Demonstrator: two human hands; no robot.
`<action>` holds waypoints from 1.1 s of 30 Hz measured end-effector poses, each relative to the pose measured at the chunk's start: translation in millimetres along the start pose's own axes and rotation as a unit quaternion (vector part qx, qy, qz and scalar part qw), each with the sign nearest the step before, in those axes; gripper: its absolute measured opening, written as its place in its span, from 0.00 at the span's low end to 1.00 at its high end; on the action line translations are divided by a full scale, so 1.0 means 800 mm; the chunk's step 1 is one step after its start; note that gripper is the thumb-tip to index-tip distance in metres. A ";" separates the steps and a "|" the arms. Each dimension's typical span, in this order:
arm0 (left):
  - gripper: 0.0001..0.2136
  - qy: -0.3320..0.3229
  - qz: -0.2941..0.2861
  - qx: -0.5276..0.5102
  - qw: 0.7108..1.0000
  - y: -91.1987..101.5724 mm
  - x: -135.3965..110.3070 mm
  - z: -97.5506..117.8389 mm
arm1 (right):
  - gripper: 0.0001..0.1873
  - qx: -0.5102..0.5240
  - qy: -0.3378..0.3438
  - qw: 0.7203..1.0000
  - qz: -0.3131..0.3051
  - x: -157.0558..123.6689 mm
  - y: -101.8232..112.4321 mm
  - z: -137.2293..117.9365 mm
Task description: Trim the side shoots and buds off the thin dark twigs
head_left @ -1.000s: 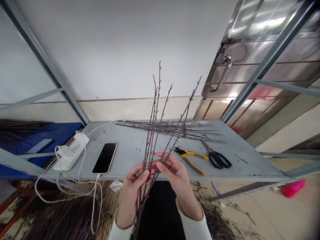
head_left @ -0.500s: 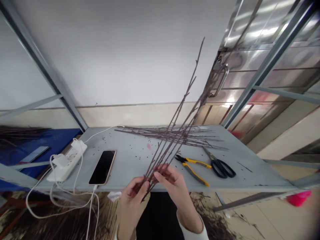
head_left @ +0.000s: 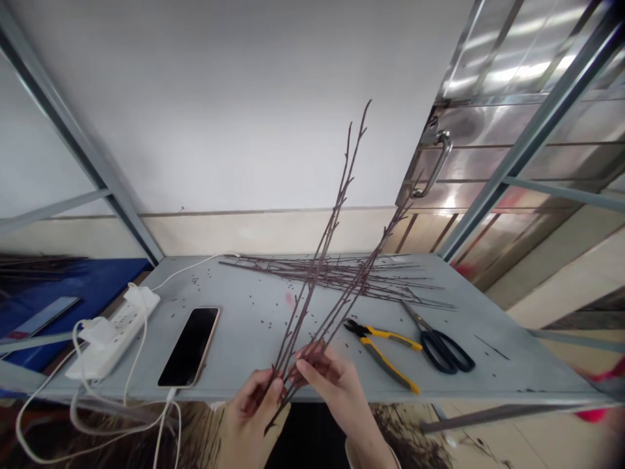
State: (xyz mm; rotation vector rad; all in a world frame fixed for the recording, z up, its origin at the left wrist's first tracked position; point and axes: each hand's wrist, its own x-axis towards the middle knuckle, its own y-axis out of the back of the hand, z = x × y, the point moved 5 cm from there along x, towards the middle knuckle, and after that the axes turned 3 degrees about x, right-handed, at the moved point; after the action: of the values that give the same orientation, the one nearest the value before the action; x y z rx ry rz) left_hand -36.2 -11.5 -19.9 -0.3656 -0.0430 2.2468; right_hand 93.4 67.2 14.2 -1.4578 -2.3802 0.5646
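Dark bare twigs (head_left: 323,251) rise from your left hand (head_left: 251,410) and right hand (head_left: 327,384), both curled firmly around them over the grey metal shelf (head_left: 234,381); yellow-handled pliers (head_left: 385,363) and black-handled scissors (head_left: 442,352) lie right, a smartphone (head_left: 189,346) left.

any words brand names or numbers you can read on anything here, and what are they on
No text can be read: the power strip, phone, yellow-and-black pliers and black-handled scissors show no legible words, brand or numbers; any small markings are too small or blurred to read.
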 end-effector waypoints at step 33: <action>0.19 0.061 0.021 -0.109 0.992 -0.010 0.001 -0.009 | 0.13 -0.030 -0.002 1.000 0.008 -0.002 -0.001 0.006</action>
State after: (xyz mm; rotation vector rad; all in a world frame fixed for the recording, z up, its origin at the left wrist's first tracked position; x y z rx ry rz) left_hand -28.8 -6.5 -25.7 -0.6246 -0.2199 2.2629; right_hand 91.2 64.6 10.6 -1.5029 -2.4098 0.5055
